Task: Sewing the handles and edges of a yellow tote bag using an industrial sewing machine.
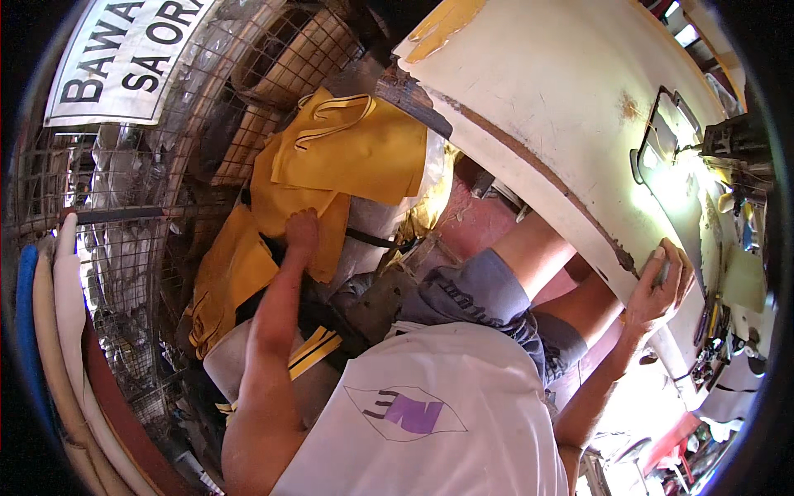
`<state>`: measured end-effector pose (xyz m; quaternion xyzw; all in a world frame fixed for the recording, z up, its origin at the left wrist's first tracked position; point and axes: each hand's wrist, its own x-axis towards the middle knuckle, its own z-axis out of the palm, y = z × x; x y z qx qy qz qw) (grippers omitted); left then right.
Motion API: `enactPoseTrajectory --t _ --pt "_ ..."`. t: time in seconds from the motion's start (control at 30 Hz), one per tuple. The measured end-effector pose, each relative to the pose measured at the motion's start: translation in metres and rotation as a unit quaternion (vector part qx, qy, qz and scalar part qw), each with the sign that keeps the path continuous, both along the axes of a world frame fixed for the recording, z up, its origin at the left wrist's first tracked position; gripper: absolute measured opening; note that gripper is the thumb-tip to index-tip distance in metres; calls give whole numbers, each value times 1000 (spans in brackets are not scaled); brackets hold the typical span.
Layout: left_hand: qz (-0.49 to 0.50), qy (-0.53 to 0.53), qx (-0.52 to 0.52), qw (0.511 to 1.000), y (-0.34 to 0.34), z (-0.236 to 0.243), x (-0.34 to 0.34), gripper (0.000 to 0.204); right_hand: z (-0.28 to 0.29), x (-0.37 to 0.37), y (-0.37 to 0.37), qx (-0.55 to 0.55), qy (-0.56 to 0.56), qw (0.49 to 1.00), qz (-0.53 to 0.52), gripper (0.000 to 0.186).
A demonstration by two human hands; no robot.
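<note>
Worn white tabletop (pixel 538 83), chipped brown edge (pixel 529 155), yellow corner patch (pixel 447 26), dark frame (pixel 650 124) on top

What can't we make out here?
All in the head view:
- Left hand's grip on the yellow material: curled fingers hide it.
- Small grey object at the right hand: mostly covered by fingers.
- Part of the tabletop: washed out by glare.
- Sign: cut by the top edge.

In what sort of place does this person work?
Probably a workshop, perhaps for sewn goods: yellow pieces with straps lie beside a worn white table, and long rolls stand at the left.
</note>
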<state>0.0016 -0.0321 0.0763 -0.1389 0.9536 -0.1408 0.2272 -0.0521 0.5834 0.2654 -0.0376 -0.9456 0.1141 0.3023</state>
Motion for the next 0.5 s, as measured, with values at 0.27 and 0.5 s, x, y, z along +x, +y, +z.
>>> enactPoseTrajectory --t 0.27,0.5 --pt "-257 -208 271 904 88 191 -22 27 29 0 -26 -44 20 997 56 22" --pt "-405 -185 465 765 196 393 -63 31 87 23 -122 -184 -228 805 516 90"
